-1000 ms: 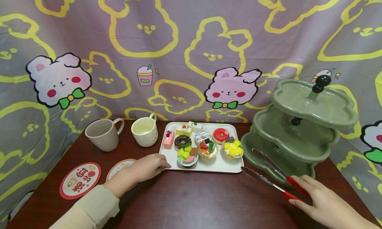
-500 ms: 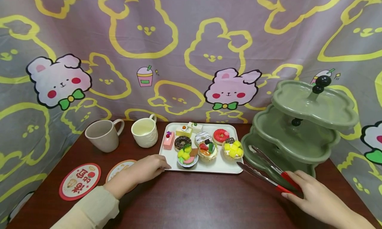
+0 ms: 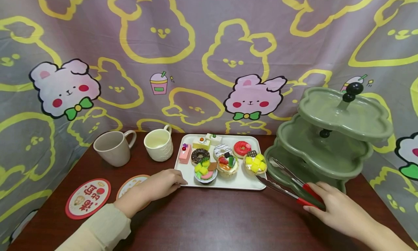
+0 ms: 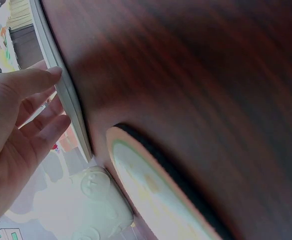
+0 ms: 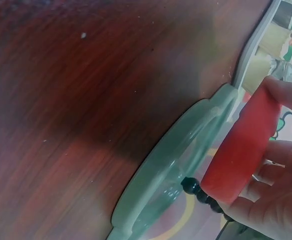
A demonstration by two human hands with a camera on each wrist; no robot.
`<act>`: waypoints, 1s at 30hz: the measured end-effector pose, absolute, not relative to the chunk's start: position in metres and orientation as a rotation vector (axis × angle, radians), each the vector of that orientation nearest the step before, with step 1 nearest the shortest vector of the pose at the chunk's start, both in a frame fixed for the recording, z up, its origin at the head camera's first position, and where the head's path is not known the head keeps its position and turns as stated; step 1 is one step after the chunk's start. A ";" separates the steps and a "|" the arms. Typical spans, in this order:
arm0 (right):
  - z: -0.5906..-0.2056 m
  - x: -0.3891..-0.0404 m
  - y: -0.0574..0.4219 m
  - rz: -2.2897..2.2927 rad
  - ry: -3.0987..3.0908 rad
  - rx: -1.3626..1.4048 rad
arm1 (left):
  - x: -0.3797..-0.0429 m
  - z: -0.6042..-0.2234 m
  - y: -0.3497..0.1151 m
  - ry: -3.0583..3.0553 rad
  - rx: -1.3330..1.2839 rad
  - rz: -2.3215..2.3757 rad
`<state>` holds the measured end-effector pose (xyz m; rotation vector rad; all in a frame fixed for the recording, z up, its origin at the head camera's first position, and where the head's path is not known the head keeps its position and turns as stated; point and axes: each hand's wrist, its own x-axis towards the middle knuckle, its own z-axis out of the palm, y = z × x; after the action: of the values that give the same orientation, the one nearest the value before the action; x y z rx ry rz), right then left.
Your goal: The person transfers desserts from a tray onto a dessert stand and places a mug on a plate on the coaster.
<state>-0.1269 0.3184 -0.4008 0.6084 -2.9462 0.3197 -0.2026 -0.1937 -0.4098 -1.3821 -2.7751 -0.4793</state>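
My left hand (image 3: 164, 183) grips the near left corner of a white tray (image 3: 243, 182); in the left wrist view, thumb and fingertips meet its rim. Toy sweets lie on the tray, among them a red doughnut (image 3: 241, 149), a chocolate doughnut (image 3: 200, 156), a fruit tart (image 3: 227, 165), a yellow-cubed tart (image 3: 255, 164) and a pink cake slice (image 3: 184, 154). My right hand (image 3: 337, 207) holds tongs (image 3: 283, 190) by their red handles (image 5: 243, 145). The tong arms stand apart, one tip near the yellow-cubed tart, the other over the stand's bottom tier. Nothing is between the tips.
A green three-tier stand (image 3: 326, 145) rises at the right, close beside the tray. Two mugs, one grey-beige (image 3: 112, 149) and one cream (image 3: 159, 144), stand at the left. Two round coasters (image 3: 88, 198) lie before them. A patterned curtain (image 3: 202, 44) hangs behind the table.
My right hand has moved left and slightly up, bringing the tongs' near tip from the tray's right corner to beside the yellow-cubed tart. The left hand and tray have stayed put.
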 end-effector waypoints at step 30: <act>-0.401 -0.148 0.298 0.293 -2.924 0.668 | -0.203 -0.412 -0.194 -2.771 -1.386 -0.474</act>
<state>-0.1480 0.2977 -0.4007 0.6679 -2.9235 0.2933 -0.2033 -0.1944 -0.4119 -1.3863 -2.7715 -0.4735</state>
